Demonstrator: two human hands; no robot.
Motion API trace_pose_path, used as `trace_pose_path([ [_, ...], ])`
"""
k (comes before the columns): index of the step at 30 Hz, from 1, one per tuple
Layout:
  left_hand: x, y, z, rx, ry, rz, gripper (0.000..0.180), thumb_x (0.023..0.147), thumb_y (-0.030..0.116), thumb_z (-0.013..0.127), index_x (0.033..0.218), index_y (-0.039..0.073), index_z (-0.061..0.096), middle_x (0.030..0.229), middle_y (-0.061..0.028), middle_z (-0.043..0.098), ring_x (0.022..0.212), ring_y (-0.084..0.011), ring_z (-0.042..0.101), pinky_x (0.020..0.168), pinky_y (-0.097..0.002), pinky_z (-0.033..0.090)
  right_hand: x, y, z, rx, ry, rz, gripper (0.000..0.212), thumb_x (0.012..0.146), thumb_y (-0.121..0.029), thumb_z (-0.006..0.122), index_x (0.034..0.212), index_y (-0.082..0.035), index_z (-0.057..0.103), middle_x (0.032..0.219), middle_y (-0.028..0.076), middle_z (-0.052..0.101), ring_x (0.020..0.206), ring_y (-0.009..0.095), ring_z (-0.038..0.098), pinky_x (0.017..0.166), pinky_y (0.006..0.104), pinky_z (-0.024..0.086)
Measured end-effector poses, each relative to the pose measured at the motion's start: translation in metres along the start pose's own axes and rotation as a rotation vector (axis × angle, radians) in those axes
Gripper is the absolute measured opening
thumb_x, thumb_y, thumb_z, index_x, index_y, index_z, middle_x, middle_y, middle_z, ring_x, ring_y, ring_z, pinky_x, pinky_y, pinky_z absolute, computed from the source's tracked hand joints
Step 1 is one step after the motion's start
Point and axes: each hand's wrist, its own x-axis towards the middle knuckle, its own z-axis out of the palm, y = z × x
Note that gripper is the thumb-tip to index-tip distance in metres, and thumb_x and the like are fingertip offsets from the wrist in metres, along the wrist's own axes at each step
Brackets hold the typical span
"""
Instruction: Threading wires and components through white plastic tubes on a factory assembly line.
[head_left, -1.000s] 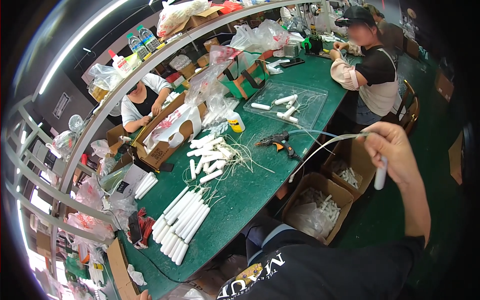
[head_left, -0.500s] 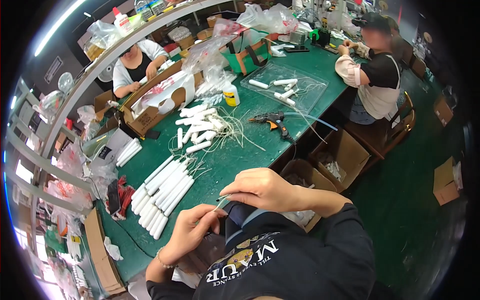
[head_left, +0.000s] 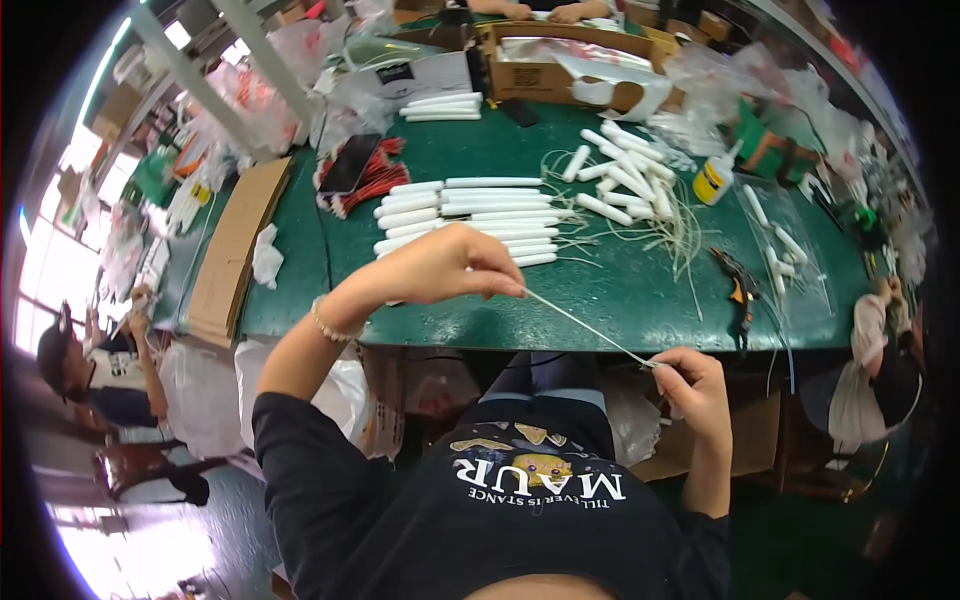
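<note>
Cardboard point(head_left: 240, 250) lies on the table point(head_left: 470, 150), then a phone point(head_left: 350, 165). The left hand point(head_left: 445, 265), before rows of tubes point(head_left: 505, 197), pinches a cord point(head_left: 585, 325) stretched straight across the table's near edge to the right hand point(head_left: 692, 388), also pinching it. Rightward: bottle point(head_left: 712, 182), glue gun point(head_left: 738, 280).

Decent bare table point(head_left: 635, 285) between tube rows point(head_left: 500, 200) and glue gun point(head_left: 739, 285) tbh, but pile point(head_left: 632, 178) blocks the back, taut cord point(head_left: 588, 326) the front.

— Green all over the worktop point(head_left: 620, 285), and bright white on the tubes point(head_left: 510, 215)!
— A whitish cord point(head_left: 588, 326), too, and a black shirt point(head_left: 420, 545) with white lettering point(head_left: 600, 487)!
— Red strands point(head_left: 388, 165), a black-and-orange glue gun point(head_left: 738, 285), yellow label point(head_left: 709, 185) on that bottle point(head_left: 715, 175)!
</note>
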Motion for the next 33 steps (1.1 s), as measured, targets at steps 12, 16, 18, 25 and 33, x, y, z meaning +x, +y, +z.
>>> trace_pose_path([
  [12,0.081,-0.090,-0.063,-0.201,-0.257,-0.079,0.033,0.090,0.024,0.060,0.113,0.000,0.061,0.090,-0.0065,0.065,0.075,-0.0094,0.059,0.068,-0.0240,0.050,0.082,0.057,0.019,0.643,0.023,0.217,0.017,0.093,-0.014,0.053,0.093,0.003,0.056,0.063,0.001,0.045,0.048,0.005,0.038,0.039,0.0181,0.030],
  [16,0.127,-0.175,-0.116,-0.116,0.168,-0.179,0.040,0.089,0.030,0.060,0.121,0.006,0.056,0.105,-0.0091,0.063,0.085,-0.0167,0.061,0.076,-0.0287,0.050,0.100,0.072,0.016,0.721,0.110,0.249,0.019,0.093,-0.016,0.052,0.093,0.003,0.054,0.063,0.001,0.043,0.050,0.005,0.036,0.039,0.0180,0.029],
  [18,0.132,-0.233,-0.144,0.662,0.583,-0.258,0.029,0.087,0.021,0.059,0.112,0.006,0.060,0.106,-0.0110,0.063,0.093,-0.0285,0.062,0.081,-0.0346,0.049,0.105,0.076,0.018,0.734,0.107,0.249,0.019,0.093,-0.016,0.052,0.093,0.003,0.054,0.063,0.001,0.043,0.049,0.005,0.036,0.038,0.0181,0.029],
  [25,0.136,-0.326,-0.194,1.420,0.536,-0.295,0.018,0.079,0.010,0.054,0.096,0.010,0.056,0.097,-0.0086,0.059,0.099,-0.0244,0.057,0.079,-0.0371,0.049,0.107,0.087,0.013,0.874,0.111,0.212,0.020,0.092,-0.017,0.056,0.093,0.002,0.054,0.063,0.001,0.043,0.050,0.006,0.035,0.036,0.0173,0.028],
  [33,0.125,-0.278,-0.187,1.319,0.642,-0.399,0.019,0.085,0.018,0.055,0.099,0.006,0.051,0.084,-0.0094,0.063,0.078,-0.0302,0.062,0.069,-0.0417,0.050,0.110,0.082,0.010,0.814,0.104,0.264,0.020,0.092,-0.018,0.056,0.093,0.002,0.053,0.063,0.001,0.043,0.050,0.004,0.034,0.036,0.0163,0.026],
])
